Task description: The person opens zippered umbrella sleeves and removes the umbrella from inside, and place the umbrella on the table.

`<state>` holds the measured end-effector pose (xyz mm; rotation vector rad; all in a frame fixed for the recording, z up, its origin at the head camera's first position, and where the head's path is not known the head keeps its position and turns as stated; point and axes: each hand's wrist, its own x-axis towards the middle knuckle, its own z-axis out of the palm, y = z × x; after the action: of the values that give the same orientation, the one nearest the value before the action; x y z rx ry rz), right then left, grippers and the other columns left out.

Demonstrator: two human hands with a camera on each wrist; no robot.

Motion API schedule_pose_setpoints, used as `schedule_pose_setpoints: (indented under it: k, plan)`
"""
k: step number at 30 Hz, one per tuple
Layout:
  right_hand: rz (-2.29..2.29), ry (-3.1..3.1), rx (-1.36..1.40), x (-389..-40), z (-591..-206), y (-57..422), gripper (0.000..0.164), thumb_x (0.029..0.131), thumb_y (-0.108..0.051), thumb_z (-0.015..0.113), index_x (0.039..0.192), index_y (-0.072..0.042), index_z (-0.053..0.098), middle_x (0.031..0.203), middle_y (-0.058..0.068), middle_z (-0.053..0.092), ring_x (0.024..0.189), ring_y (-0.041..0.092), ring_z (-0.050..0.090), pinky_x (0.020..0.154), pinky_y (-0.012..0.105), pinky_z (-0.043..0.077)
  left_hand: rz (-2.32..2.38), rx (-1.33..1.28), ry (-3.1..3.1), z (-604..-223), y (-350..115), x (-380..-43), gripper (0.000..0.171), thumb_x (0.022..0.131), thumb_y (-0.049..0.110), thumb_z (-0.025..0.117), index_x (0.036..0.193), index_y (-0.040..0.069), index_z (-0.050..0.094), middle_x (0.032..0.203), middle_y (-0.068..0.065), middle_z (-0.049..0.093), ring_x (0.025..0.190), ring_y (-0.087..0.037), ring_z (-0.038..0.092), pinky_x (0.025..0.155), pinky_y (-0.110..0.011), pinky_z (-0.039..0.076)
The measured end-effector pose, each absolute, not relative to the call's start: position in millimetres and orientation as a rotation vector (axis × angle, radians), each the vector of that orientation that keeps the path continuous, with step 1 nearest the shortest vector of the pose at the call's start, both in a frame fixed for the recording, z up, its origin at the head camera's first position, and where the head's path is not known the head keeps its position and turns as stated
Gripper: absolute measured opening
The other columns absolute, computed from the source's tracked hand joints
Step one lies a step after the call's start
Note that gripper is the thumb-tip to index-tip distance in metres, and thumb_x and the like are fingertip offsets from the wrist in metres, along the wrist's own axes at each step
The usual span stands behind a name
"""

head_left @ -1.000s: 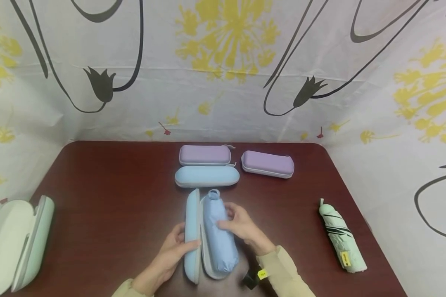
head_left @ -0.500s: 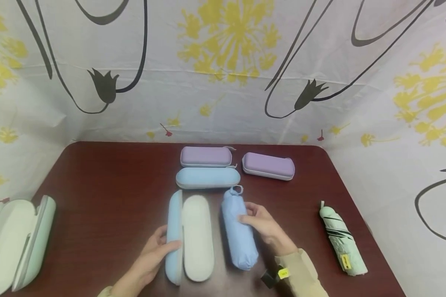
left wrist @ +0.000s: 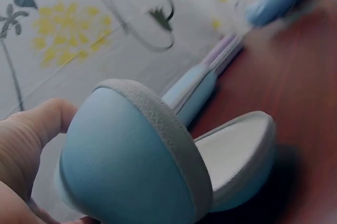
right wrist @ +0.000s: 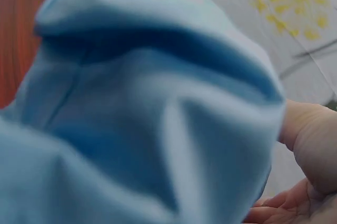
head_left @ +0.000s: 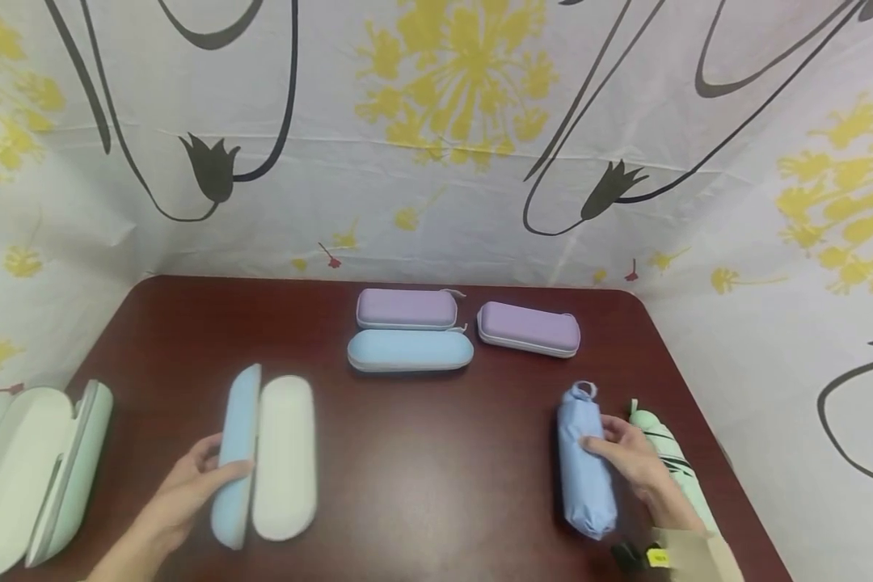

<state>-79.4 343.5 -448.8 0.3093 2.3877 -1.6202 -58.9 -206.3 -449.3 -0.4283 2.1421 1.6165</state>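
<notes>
My left hand [head_left: 189,493] grips the blue lid of an open zip case [head_left: 234,469], thumb over the lid's edge. The case's pale lined half [head_left: 285,461] lies open to the right of the lid, with nothing in it. In the left wrist view the case's rounded blue end [left wrist: 121,155] fills the middle. My right hand [head_left: 629,457] holds a folded umbrella in a blue sleeve [head_left: 585,477], a loop at its far end, thumb on top and fingers round its right side. In the right wrist view the sleeve's creased end [right wrist: 158,103] hides most of the scene.
A mint folded umbrella [head_left: 665,444] lies at the right, partly behind my right forearm. At the back are a blue case [head_left: 411,350] and two purple cases [head_left: 406,308]. An open mint case [head_left: 80,477] stands at the far left. Patterned cloth [head_left: 436,202] closes off the table's back.
The blue umbrella has come out of the case and moved far right in my right hand. My left hand has shifted the open case to the left.
</notes>
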Motion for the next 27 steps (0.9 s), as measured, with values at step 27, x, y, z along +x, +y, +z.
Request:
schedule_pose_setpoints:
  k: [27]
  plan:
    - [-0.584, 2.891, 0.356, -71.3, -437.0, 412.1, 0.072, 0.075, -0.024, 0.071, 0.122, 0.019, 0.038, 0.094, 0.033, 0.06, 0.079, 0.037, 0.06, 0.064, 0.045, 0.047, 0.642, -0.32, 2.974, -442.0, -288.9, -102.8, 0.085, 0.058, 0.029, 0.081, 0.1, -0.028, 0.034, 0.082, -0.04, 0.043, 0.072, -0.053, 0.05, 0.061, -0.054, 0.046]
